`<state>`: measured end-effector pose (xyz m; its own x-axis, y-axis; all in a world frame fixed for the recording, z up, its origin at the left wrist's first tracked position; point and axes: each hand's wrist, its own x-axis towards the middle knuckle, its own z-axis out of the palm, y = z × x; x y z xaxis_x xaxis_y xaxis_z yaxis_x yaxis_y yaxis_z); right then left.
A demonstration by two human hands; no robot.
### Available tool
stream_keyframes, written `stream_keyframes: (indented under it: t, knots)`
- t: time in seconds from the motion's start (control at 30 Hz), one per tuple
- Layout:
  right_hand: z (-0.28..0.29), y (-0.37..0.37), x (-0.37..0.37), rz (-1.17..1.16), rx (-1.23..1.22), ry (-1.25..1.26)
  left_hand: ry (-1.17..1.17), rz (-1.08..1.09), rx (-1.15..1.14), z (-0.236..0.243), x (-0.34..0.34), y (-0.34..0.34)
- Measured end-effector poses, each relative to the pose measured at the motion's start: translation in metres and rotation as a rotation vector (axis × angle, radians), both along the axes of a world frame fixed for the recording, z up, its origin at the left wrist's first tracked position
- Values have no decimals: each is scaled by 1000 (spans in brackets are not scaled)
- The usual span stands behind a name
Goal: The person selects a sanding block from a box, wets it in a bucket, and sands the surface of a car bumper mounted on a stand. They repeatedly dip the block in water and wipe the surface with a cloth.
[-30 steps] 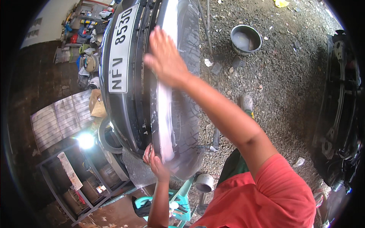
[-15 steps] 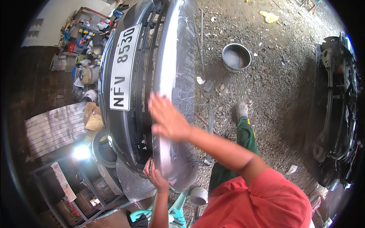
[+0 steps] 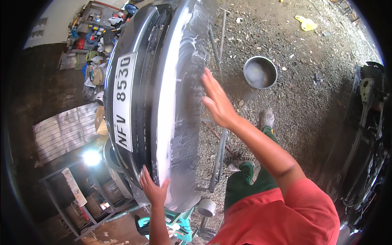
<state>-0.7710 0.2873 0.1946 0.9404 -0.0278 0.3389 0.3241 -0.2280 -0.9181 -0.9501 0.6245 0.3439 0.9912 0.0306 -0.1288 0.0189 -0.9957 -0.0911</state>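
A dark grey car bumper (image 3: 181, 134) stretches lengthwise before me, a white plate (image 3: 124, 98) fixed to its grille side. Along it runs a whitish band (image 3: 165, 110), and wet, milky streaks cover the dark surface beside that band. My left hand (image 3: 155, 188) lies with fingers spread on the bumper's near end, by the grille edge. At the bumper's right edge is my right hand (image 3: 219, 102), palm toward it, fingers stretched out and holding nothing. Whether the right fingertips touch the bumper I cannot tell.
A metal stand (image 3: 218, 159) is under the bumper. On the gravel to the right are a dark bucket (image 3: 260, 72) of cloudy liquid and a yellow plastic bag (image 3: 306, 23). Dark car parts (image 3: 363, 134) line the far right. A turquoise stool (image 3: 185, 228) and white container (image 3: 206, 207) stand near.
My right hand has moved from the whitish band to the bumper's right edge. My left hand's fingers have spread. The bumper appears shifted and turned in view; more milky streaks show.
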Motion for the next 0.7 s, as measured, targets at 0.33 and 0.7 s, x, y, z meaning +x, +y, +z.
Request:
stream_keyframes:
  t: [0.33, 0.7]
  knots:
    - [-83, -190, -101, -63, 84, 594, -124, -304, 2, -28, 311, -165]
    - [-134, -280, -109, -431, 447, 888, -540, -665, 32, -81, 481, -356]
